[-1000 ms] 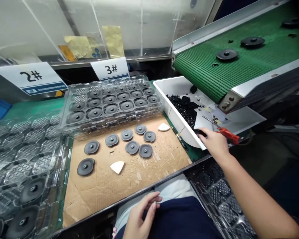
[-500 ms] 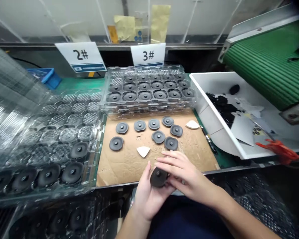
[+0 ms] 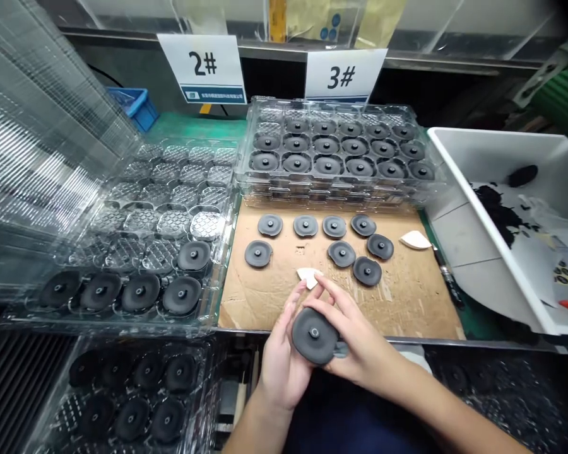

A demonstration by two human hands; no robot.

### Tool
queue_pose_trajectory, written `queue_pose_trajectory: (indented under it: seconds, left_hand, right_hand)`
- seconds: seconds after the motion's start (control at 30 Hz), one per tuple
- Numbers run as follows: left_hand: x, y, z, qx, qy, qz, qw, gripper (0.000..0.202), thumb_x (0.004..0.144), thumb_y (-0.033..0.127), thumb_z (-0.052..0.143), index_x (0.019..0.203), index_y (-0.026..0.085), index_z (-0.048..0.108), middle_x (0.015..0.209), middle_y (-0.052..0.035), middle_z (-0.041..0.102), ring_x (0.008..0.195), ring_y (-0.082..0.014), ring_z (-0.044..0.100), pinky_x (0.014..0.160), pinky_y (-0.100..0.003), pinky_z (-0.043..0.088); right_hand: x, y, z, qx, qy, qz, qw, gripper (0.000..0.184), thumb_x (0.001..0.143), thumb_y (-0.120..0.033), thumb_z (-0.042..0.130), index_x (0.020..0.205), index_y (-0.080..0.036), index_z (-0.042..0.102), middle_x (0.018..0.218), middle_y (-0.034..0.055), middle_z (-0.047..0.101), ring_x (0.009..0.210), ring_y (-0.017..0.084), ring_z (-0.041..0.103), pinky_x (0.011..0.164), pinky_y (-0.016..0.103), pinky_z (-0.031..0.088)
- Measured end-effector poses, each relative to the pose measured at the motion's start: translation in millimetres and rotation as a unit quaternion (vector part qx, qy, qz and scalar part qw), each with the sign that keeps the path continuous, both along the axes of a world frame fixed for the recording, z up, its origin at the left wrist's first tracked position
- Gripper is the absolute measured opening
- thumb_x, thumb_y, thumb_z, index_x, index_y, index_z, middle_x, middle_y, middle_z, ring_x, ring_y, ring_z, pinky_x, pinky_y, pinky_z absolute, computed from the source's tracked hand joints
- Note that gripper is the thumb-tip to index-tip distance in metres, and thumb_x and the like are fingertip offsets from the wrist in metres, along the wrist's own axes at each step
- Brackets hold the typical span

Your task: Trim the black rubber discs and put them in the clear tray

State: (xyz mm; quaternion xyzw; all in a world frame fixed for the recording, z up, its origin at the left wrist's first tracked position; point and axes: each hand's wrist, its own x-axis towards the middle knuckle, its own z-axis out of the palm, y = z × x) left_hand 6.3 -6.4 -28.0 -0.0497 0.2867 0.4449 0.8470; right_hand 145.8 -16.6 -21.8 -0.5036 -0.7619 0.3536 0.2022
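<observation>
A black rubber-looking disc [image 3: 315, 336] with a small raised hub in its centre is held between both hands at the front edge of the bench, hub side facing me. My right hand [image 3: 360, 337] grips its right side, fingers over the top edge and thumb below. My left hand [image 3: 284, 362] cups it from the left with the fingers running up along the rim. Just beyond the fingertips, partly hidden by them, lies a white wedge-shaped piece [image 3: 307, 275]. Several similar discs [image 3: 367, 271] lie loose on the cardboard sheet [image 3: 260, 296].
A clear tray stack [image 3: 331, 189] with discs stands behind the cardboard. Another clear tray [image 3: 137, 252], partly filled, lies left. On the right are a second white piece [image 3: 415, 240], a pen-like tool [image 3: 447, 277] and a white bin [image 3: 506, 271] with black scraps. Below left is another disc tray [image 3: 137, 391].
My view has shifted left and closer. The disc has turned more squarely towards me, and my right fingers have moved onto its upper edge.
</observation>
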Motion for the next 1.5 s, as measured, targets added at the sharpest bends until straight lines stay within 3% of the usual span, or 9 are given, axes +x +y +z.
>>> queue_pose_trajectory:
  seconds: [0.3,0.4,0.57,0.8,0.93,1.1,1.2,1.33,1.5]
  left_hand:
    - [-44,-3,-29.8,0.141,-0.054,-0.206,0.967,0.054,0.064,0.049,0.073,0.105,0.015,0.066,0.092,-0.0103,0.072,0.089,-0.0249,0.068,0.072,-0.029,0.053]
    - [-48,-4,-31.8,0.096,-0.05,-0.16,0.981,0.053,0.067,0.051,0.07,0.11,0.021,0.062,0.102,-0.0081,0.07,0.095,-0.0246,0.066,0.085,-0.037,0.049]
    - [-53,-5,-28.0,0.043,0.024,-0.024,0.998,0.051,0.07,0.037,0.072,0.116,0.03,0.054,0.122,-0.0056,0.061,0.112,-0.0255,0.058,0.098,-0.039,0.041]
    - [-50,-4,-16.4,0.031,0.053,0.038,0.997,0.059,0.069,0.035,0.074,0.122,0.028,0.05,0.124,-0.0067,0.06,0.12,-0.0271,0.052,0.106,-0.041,0.035]
    - [-42,-5,-9.6,0.043,0.077,0.037,0.995,0.06,0.07,0.036,0.073,0.125,0.028,0.049,0.119,-0.0069,0.063,0.117,-0.0277,0.055,0.106,-0.044,0.035]
    - [-19,-6,0.9,0.08,0.149,0.018,0.985,0.053,0.063,0.035,0.077,0.112,0.022,0.061,0.114,-0.006,0.066,0.11,-0.0235,0.059,0.094,-0.032,0.046]
    - [-6,-8,7.5,0.077,0.17,-0.019,0.982,0.049,0.06,0.034,0.08,0.105,0.022,0.064,0.106,-0.0041,0.068,0.103,-0.0199,0.062,0.086,-0.024,0.049]
    - [9,-11,14.8,0.082,0.193,-0.029,0.977,0.05,0.056,0.034,0.082,0.103,0.026,0.066,0.104,-0.0004,0.069,0.097,-0.0172,0.063,0.081,-0.021,0.05]
    - [20,-16,23.1,0.13,0.184,-0.059,0.972,0.044,0.056,0.034,0.082,0.097,0.024,0.069,0.096,-0.0015,0.071,0.099,-0.0171,0.062,0.087,-0.021,0.047]
  right_hand:
    - [1,22,18.3,-0.116,0.008,0.159,0.98,0.066,0.08,-0.042,0.063,0.138,-0.033,0.033,0.151,0.0067,0.018,0.139,0.024,0.017,0.109,0.04,0.03]
    - [4,28,7.7,-0.089,-0.011,0.13,0.987,0.084,0.072,-0.052,0.067,0.142,-0.032,0.026,0.148,0.0095,0.025,0.136,0.029,0.026,0.106,0.044,0.034]
    - [7,51,-32.7,0.011,-0.102,-0.15,0.983,0.039,0.089,-0.037,0.047,0.125,-0.023,0.051,0.113,0.0111,0.054,0.089,0.022,0.063,0.077,0.038,0.053]
    - [-17,52,-66.6,0.062,-0.04,-0.089,0.993,0.021,0.089,-0.021,0.046,0.102,-0.019,0.062,0.094,0.0087,0.06,0.089,0.019,0.06,0.078,0.033,0.052]
    - [-12,49,-45.6,0.057,-0.003,-0.061,0.996,0.018,0.086,-0.02,0.05,0.098,-0.017,0.064,0.08,0.0062,0.065,0.073,0.018,0.061,0.067,0.03,0.05]
    - [-8,36,22.2,0.117,0.07,-0.104,0.985,0.023,0.09,-0.025,0.046,0.11,-0.02,0.057,0.094,0.005,0.066,0.081,0.017,0.058,0.07,0.03,0.045]
    - [-8,18,50.8,0.154,0.12,-0.041,0.98,0.022,0.09,-0.017,0.041,0.106,-0.016,0.056,0.09,0.0058,0.066,0.077,0.017,0.057,0.07,0.03,0.042]
    - [0,10,59.8,0.074,0.106,0.023,0.991,0.019,0.089,-0.013,0.042,0.1,-0.017,0.057,0.087,0.0017,0.067,0.071,0.013,0.057,0.067,0.027,0.039]
    - [14,4,59.2,0.211,0.14,-0.04,0.967,0.021,0.089,-0.012,0.04,0.102,-0.011,0.056,0.087,0.0073,0.066,0.077,0.017,0.056,0.071,0.031,0.039]
